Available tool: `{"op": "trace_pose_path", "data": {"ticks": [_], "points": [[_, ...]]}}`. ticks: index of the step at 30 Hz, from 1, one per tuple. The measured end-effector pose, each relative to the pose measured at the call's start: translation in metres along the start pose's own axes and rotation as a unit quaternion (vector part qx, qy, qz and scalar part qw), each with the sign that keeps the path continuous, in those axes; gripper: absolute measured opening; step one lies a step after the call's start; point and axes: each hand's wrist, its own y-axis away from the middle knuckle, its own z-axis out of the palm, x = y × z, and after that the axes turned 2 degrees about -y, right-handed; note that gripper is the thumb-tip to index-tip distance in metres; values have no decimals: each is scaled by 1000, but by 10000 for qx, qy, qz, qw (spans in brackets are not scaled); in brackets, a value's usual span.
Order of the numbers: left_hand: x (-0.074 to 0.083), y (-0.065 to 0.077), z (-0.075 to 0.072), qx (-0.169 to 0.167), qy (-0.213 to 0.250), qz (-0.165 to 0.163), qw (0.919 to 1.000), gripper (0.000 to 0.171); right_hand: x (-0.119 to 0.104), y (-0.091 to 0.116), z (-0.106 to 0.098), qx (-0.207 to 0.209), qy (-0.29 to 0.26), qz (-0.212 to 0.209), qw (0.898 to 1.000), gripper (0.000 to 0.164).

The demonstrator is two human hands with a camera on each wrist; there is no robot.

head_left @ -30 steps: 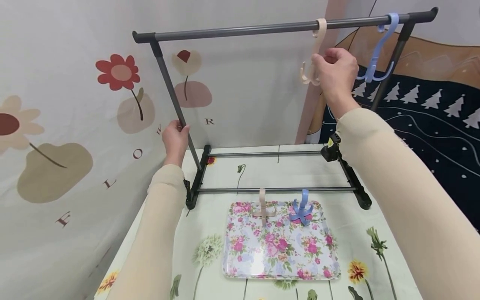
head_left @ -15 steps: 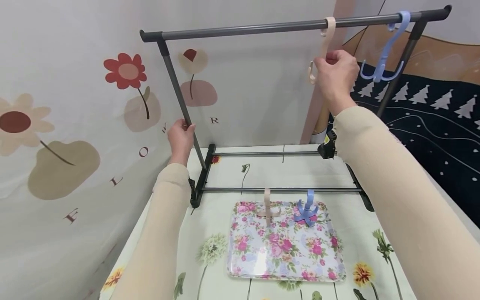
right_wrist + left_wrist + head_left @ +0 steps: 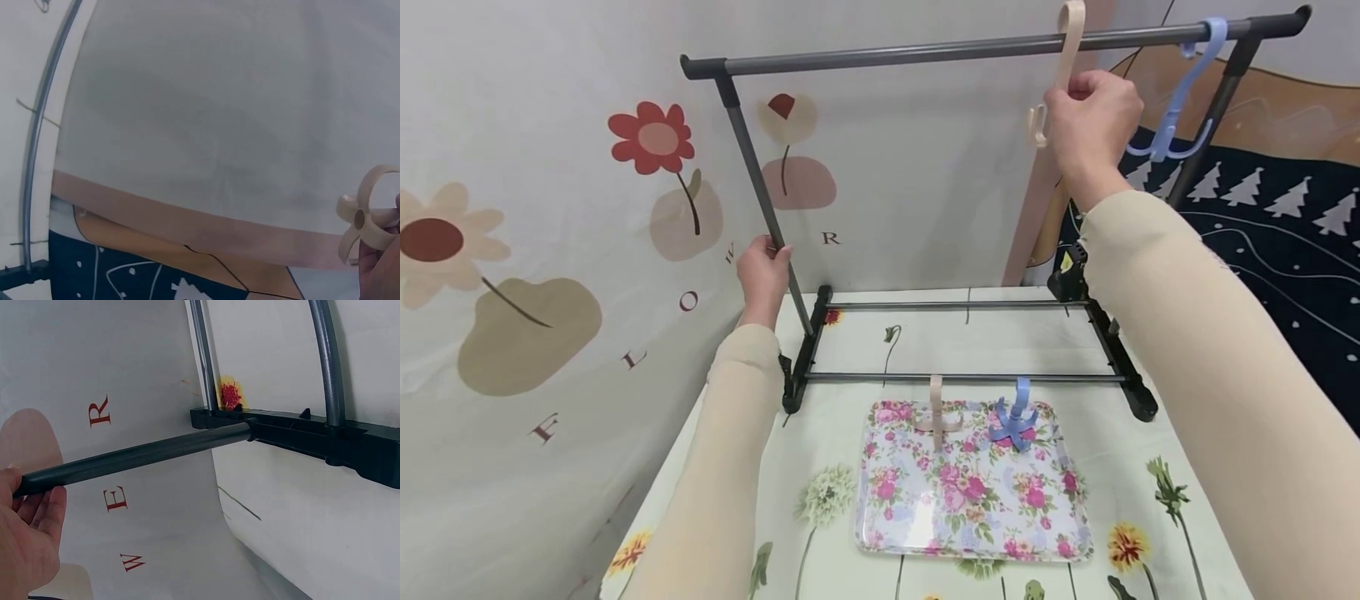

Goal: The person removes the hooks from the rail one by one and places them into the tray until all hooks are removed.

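My right hand (image 3: 1093, 125) pinches the stem of a beige pronged hook (image 3: 1071, 50) at the grey rack's top rail (image 3: 887, 57). The hook's curved top stands above the rail. In the right wrist view, the hook's prongs (image 3: 365, 222) spread beside my fingers at the right edge. My left hand (image 3: 763, 279) holds the rack's left post (image 3: 750, 158), fingers and thumb round it, as the post (image 3: 137, 459) in the left wrist view also shows. To the right, a light blue hook (image 3: 1186, 92) hangs on the same rail.
A flowered tray (image 3: 970, 525) lies on the table in front of the rack, with a second beige hook (image 3: 937, 417) and another blue hook (image 3: 1017, 421) over its far part. Lower bars (image 3: 962, 378) join the black feet (image 3: 808, 350). A printed curtain (image 3: 925, 192) hangs behind.
My right hand has raised the beige hook, so its curved top has risen off the rail. The left hand still holds the post. The whole view has shifted slightly.
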Motion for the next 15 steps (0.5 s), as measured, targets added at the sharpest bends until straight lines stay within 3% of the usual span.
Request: {"op": "trace_pose_path", "data": {"ticks": [5,12,15], "points": [[2,2,2,-29,5,-42,10000,23,-5,-1,-5,21,57,59,10000,32],[5,2,7,6,50,26,10000,22,-13,-1,-13,92,-112,-311,9994,30],[6,2,7,-6,48,5,10000,21,-13,1,-16,18,-119,-259,9996,31]]}}
